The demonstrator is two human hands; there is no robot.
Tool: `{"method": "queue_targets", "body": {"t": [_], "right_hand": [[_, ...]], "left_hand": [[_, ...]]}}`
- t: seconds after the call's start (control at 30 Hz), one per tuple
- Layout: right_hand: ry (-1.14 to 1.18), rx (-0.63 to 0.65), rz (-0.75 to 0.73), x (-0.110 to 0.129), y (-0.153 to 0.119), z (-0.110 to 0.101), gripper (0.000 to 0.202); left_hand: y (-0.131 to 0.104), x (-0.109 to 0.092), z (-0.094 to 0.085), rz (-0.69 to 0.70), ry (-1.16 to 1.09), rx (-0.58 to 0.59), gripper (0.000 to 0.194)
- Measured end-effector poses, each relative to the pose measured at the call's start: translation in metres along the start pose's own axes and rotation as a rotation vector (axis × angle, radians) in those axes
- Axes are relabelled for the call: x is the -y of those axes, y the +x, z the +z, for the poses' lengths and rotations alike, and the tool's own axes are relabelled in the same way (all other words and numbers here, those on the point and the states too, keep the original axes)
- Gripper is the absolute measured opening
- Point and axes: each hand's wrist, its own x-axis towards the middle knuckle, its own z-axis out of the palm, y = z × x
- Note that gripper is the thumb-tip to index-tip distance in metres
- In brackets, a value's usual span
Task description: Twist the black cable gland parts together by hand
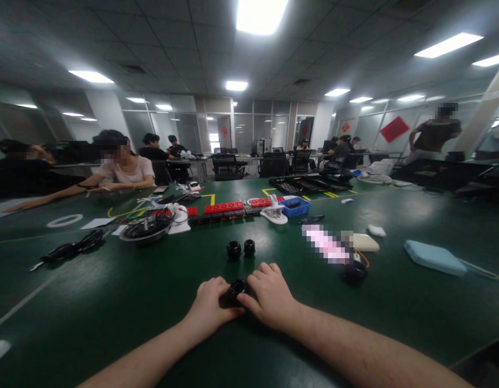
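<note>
Close in front of me, a small black hollow fitting (pixel 237 287) stands with its round opening facing up, between my two hands. From its left side, my left hand (pixel 211 302) grips the fitting with thumb and fingers. My right hand (pixel 271 295) closes on it from the right, the thumb against its near rim. The fingers partly cover its lower body. A little farther off, two similar black fittings, a larger one (pixel 234 250) and a smaller one (pixel 249 247), stand side by side on the green table (pixel 185 269), apart from my hands.
Beyond the fittings lie a row of red parts (pixel 224 207), a white stand (pixel 275 212) and a blue bin (pixel 297 207). A metal bowl (pixel 146 230) and black cables (pixel 74 247) are left. A light-blue case (pixel 434 257) lies right. A person (pixel 126 167) sits at the left.
</note>
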Motion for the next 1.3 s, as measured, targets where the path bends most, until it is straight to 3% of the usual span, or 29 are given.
{"method": "queue_targets", "body": {"t": [0.53, 0.8, 1.3], "right_hand": [[0.081, 0.065, 0.012, 0.001, 0.005, 0.007, 0.049], [0.243, 0.038, 0.117, 0.008, 0.001, 0.010, 0.029], [0.210, 0.036, 0.099, 0.012, 0.000, 0.003, 0.028]], "left_hand": [[-0.003, 0.000, 0.002, 0.013, -0.014, 0.056, 0.038], [-0.003, -0.001, 0.003, 0.047, -0.019, 0.042, 0.026], [-0.001, 0.004, 0.008, 0.074, 0.002, 0.026, 0.022]]}}
